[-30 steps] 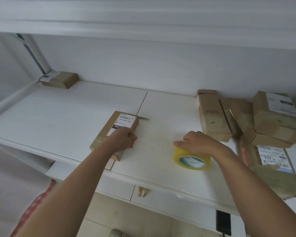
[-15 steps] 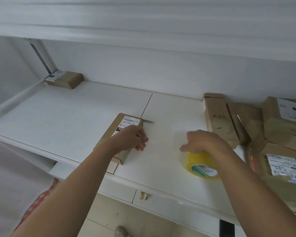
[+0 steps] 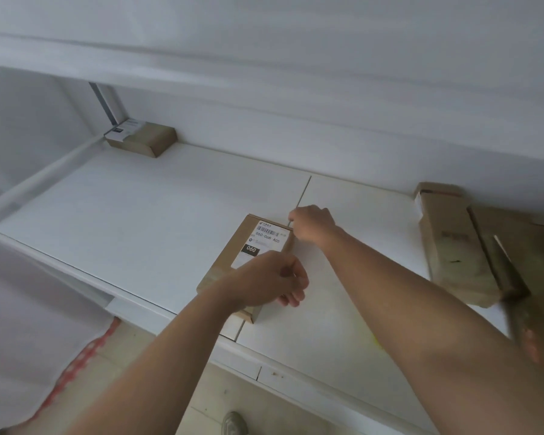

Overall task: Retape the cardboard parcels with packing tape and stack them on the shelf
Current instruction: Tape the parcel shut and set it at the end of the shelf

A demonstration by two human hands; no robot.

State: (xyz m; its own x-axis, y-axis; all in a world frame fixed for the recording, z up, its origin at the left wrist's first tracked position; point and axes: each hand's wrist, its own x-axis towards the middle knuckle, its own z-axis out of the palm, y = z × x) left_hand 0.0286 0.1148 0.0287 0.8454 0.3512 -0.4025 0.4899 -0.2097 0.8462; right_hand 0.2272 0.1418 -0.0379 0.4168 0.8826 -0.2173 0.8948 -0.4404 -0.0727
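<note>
The left hand [image 3: 269, 282] lay curled on the near end of the parcel [image 3: 233, 271], fingers bent over its right edge and gripping it. The parcel lay flat on the shelf [image 3: 139, 215], its white label [image 3: 263, 243] just beyond the knuckles and its near corner past the shelf's front lip.

Beyond that grip, at the parcel's far right corner, the right hand [image 3: 311, 226] was closed with the fingertips pinched together around something thin at the seam between the shelf boards; what it pinched was too small to name. The right forearm crossed the shelf to the right of the parcel.

Well right of both hands, more boxes [image 3: 446, 246] lay heaped and partly blurred. Far left of the grip, in the back corner, sat another small box [image 3: 148, 141]. Under the right forearm a faint yellow smear [image 3: 376, 342] showed on the shelf.
</note>
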